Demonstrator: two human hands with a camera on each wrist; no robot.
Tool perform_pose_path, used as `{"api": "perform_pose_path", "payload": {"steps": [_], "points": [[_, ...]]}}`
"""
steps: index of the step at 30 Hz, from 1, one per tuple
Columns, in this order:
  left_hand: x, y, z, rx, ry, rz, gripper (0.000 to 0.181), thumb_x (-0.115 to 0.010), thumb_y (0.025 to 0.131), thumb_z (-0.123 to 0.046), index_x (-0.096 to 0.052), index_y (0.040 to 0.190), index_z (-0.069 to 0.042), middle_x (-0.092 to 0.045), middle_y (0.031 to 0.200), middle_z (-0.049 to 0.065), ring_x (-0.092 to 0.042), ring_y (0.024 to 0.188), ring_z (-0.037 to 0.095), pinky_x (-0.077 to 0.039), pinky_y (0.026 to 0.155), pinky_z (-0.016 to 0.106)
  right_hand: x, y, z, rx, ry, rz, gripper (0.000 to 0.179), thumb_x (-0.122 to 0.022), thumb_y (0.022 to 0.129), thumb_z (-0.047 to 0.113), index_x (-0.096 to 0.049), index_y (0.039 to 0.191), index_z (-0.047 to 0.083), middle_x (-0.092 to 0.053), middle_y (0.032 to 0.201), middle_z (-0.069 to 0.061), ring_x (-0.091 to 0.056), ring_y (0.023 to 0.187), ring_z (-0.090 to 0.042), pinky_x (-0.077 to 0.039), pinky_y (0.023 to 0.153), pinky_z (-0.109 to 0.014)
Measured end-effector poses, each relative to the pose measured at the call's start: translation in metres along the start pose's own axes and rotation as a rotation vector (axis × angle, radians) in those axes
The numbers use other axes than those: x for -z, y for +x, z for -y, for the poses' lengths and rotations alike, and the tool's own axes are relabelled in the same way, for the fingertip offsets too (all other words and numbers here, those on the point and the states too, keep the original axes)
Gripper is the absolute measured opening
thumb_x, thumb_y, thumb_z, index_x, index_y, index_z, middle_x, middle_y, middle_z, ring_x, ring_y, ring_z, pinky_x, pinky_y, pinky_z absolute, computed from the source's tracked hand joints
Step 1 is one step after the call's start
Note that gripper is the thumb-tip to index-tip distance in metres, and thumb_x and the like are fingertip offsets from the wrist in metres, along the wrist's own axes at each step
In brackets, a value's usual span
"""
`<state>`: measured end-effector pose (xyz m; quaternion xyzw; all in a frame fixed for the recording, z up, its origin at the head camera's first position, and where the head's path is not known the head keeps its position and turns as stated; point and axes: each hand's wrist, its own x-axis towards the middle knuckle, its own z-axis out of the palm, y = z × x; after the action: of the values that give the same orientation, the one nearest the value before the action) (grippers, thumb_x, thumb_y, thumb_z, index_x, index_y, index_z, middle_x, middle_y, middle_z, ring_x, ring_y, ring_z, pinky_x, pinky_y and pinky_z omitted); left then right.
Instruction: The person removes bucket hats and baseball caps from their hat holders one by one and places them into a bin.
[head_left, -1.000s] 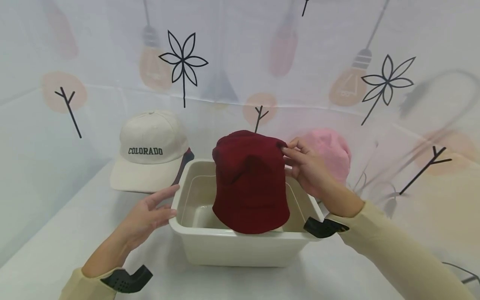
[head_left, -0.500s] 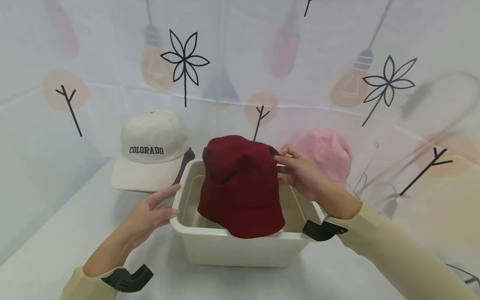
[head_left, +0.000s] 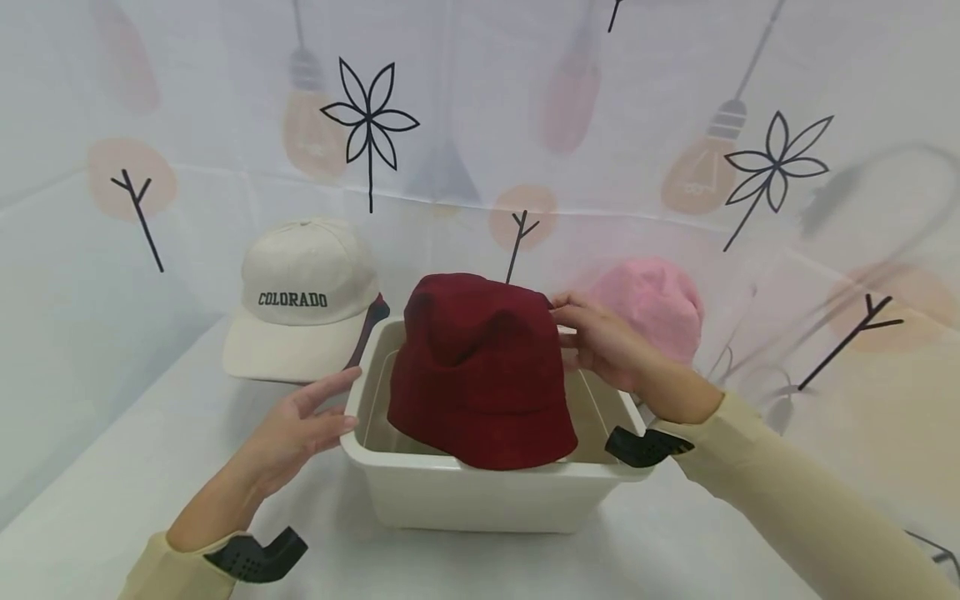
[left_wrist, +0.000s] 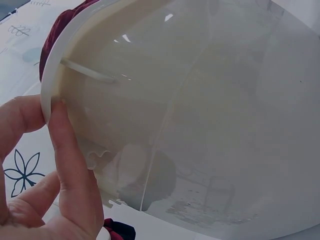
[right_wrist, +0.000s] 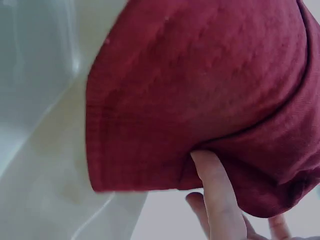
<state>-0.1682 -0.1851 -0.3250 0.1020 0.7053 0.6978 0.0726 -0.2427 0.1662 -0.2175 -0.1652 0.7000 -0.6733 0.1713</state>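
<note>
A dark red bucket hat (head_left: 480,375) is over the off-white plastic basin (head_left: 487,496), crown up, its brim overlapping the basin's front rim in the head view. My right hand (head_left: 603,346) pinches the side of its crown. In the right wrist view, one finger (right_wrist: 215,190) pushes into a fold of the red cloth, with other fingers partly hidden behind. My left hand (head_left: 288,433) grips the basin's left rim between thumb and finger, as the left wrist view shows, fingers either side of the edge (left_wrist: 46,95). The basin's floor is mostly hidden by the hat.
A cream baseball cap (head_left: 307,292) lettered COLORADO stands behind the basin's left side, with a red and navy strip (head_left: 367,333) beside it. A pink hat (head_left: 656,304) sits back right. Patterned white cloth (head_left: 450,167) hangs behind.
The red hat has shifted slightly left and turned, its brim spreading wider over the basin. My right hand has moved a little left and down with it. My left hand keeps its place.
</note>
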Motion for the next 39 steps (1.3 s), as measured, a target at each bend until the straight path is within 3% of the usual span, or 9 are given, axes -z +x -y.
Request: {"api": "perform_pose_path", "payload": {"steps": [3,9,13,18,22,26,29,33,39], "points": [[0.000,0.000,0.000,0.002,-0.003,0.001,0.069,-0.063,0.089,-0.015,-0.026,0.147,-0.007,-0.023,0.150,0.012,-0.040,0.127,0.032,-0.038,0.098,0.048,-0.004,-0.001,0.004,0.060,-0.059,0.043,0.029,-0.044,0.094,0.026,-0.042,0.123,0.020,-0.047,0.120,-0.005,-0.055,0.098,-0.024,-0.051,0.071,-0.037],[0.000,0.000,-0.001,0.003,-0.007,0.001,0.068,-0.063,0.088,-0.013,-0.028,0.146,-0.006,-0.025,0.149,0.014,-0.043,0.125,0.030,-0.040,0.097,0.047,-0.012,0.000,0.006,0.230,-0.439,0.109,0.080,-0.076,0.076,0.014,-0.032,0.142,0.025,-0.044,0.133,-0.008,-0.050,0.114,-0.025,-0.045,0.088,-0.038],[0.001,0.000,-0.001,0.003,-0.016,0.001,0.068,-0.063,0.088,-0.011,-0.028,0.146,-0.005,-0.026,0.149,0.015,-0.043,0.126,0.030,-0.040,0.097,0.047,-0.012,0.010,0.002,0.355,-0.620,0.170,0.078,-0.078,0.073,0.004,-0.040,0.139,0.023,-0.053,0.124,0.000,-0.053,0.109,-0.018,-0.045,0.091,-0.034],[0.001,0.000,0.000,-0.002,-0.015,0.004,0.068,-0.063,0.088,-0.012,-0.028,0.146,-0.005,-0.025,0.149,0.015,-0.039,0.128,0.033,-0.039,0.097,0.048,-0.012,0.022,-0.007,0.554,-0.920,0.321,0.073,-0.073,0.076,-0.003,-0.041,0.139,0.017,-0.044,0.137,-0.003,-0.040,0.125,-0.018,-0.040,0.098,-0.036],[0.000,0.000,0.000,-0.005,-0.007,-0.003,0.068,-0.063,0.088,-0.012,-0.028,0.146,-0.005,-0.025,0.149,0.015,-0.037,0.129,0.034,-0.039,0.097,0.049,-0.018,0.029,-0.017,0.623,-1.165,0.449,0.076,-0.060,0.073,-0.017,-0.042,0.139,0.018,-0.036,0.142,-0.012,-0.030,0.133,-0.026,-0.050,0.079,-0.031],[0.000,0.000,0.001,-0.007,-0.011,-0.002,0.068,-0.063,0.088,-0.011,-0.028,0.146,-0.006,-0.024,0.149,0.015,-0.038,0.128,0.034,-0.039,0.097,0.048,-0.023,0.038,-0.030,0.554,-1.358,0.522,0.080,-0.048,0.067,-0.023,-0.049,0.135,0.019,-0.038,0.141,-0.014,-0.039,0.128,-0.027,-0.044,0.055,-0.022],[0.000,0.000,0.001,-0.008,-0.021,0.004,0.067,-0.063,0.088,-0.010,-0.028,0.146,-0.005,-0.025,0.149,0.015,-0.039,0.127,0.034,-0.040,0.097,0.047,-0.026,0.046,-0.040,0.541,-1.502,0.489,0.062,-0.055,0.070,-0.018,-0.058,0.122,0.016,-0.049,0.126,-0.012,-0.055,0.107,-0.023,-0.044,0.057,-0.024],[0.000,-0.001,0.001,-0.009,-0.018,0.009,0.067,-0.062,0.088,-0.011,-0.028,0.146,-0.004,-0.025,0.149,0.015,-0.041,0.126,0.033,-0.040,0.097,0.048,-0.032,0.056,-0.051,0.571,-1.655,0.304,0.031,-0.068,0.071,-0.002,-0.058,0.096,0.013,-0.053,0.091,-0.002,-0.054,0.077,-0.018,-0.047,0.063,-0.032],[0.000,0.000,0.000,-0.016,-0.018,0.016,0.067,-0.062,0.088,-0.010,-0.027,0.146,-0.003,-0.025,0.149,0.016,-0.043,0.125,0.032,-0.040,0.096,0.049,-0.041,0.070,-0.059,0.455,-1.657,0.119,0.026,-0.074,0.071,0.009,-0.051,0.085,0.009,-0.053,0.074,-0.001,-0.053,0.067,-0.019,-0.044,0.054,-0.033]]}}
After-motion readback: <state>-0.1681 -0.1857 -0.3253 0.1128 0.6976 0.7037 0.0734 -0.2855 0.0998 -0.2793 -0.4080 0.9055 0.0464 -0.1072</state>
